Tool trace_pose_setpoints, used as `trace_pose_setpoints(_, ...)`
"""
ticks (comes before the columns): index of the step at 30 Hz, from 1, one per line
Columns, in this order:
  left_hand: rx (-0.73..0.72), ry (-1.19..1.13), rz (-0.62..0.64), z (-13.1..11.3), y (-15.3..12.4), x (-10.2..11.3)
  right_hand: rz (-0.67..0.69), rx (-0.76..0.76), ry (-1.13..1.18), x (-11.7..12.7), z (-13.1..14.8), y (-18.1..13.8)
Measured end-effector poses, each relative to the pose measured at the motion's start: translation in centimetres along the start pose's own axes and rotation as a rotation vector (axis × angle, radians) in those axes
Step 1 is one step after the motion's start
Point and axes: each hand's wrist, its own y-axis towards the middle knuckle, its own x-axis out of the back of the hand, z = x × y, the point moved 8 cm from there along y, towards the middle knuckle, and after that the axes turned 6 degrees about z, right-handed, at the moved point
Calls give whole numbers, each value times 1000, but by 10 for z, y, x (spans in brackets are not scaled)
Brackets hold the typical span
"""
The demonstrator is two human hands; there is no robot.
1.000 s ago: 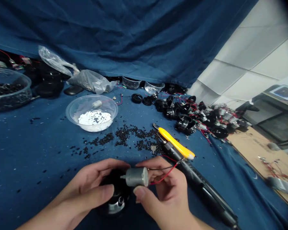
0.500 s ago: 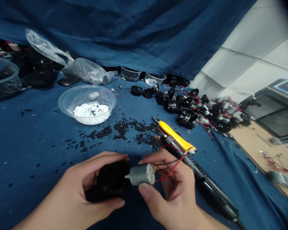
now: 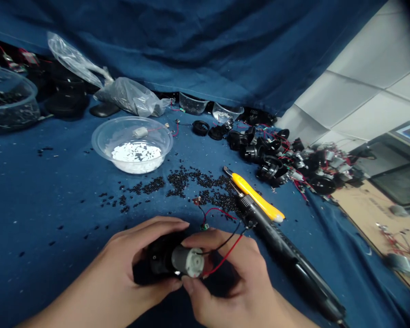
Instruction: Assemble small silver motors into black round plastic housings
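Observation:
My left hand (image 3: 136, 264) is wrapped round a black round housing (image 3: 157, 262) low in the middle of the view. My right hand (image 3: 225, 282) pinches a small silver motor (image 3: 187, 261) whose shaft end sits against or inside the housing. Red and black wires (image 3: 222, 250) run from the motor up over my right fingers to a small board end on the blue cloth (image 3: 37, 209). How deep the motor sits in the housing is hidden by my fingers.
A black electric screwdriver (image 3: 287, 264) and a yellow knife (image 3: 256, 198) lie right of my hands. Black granules (image 3: 191, 182) are scattered ahead. A clear bowl of white bits (image 3: 133, 150) stands beyond them. A heap of black housings with motors (image 3: 287, 164) lies at the right.
My right hand has moved the motor left, from beside the housing to against its opening. The wires' loose end now lies on the cloth. The view shifted slightly.

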Motion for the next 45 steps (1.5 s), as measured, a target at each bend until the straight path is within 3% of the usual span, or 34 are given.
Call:
trace_pose_setpoints(8,-43,46,-33,-5,2,1,96,-6,1,-8,-1,0)
trace_pose_setpoints(19,-41,115,29,-1,1,-3,214,-167,71,-13,-14,2)
trace_pose_setpoints(26,-79,105,28,3,-2,-5,220,52,27,-14,-5,1)
trace_pose_setpoints(34,-54,116,21,0,0,-3,236,66,20,-16,-2,1)
trace_pose_setpoints(39,-19,149,42,3,-3,-4,223,-86,63,-14,-18,1)
trace_pose_setpoints(45,-176,323,-128,-14,-8,12,104,-340,298,-7,-39,-1)
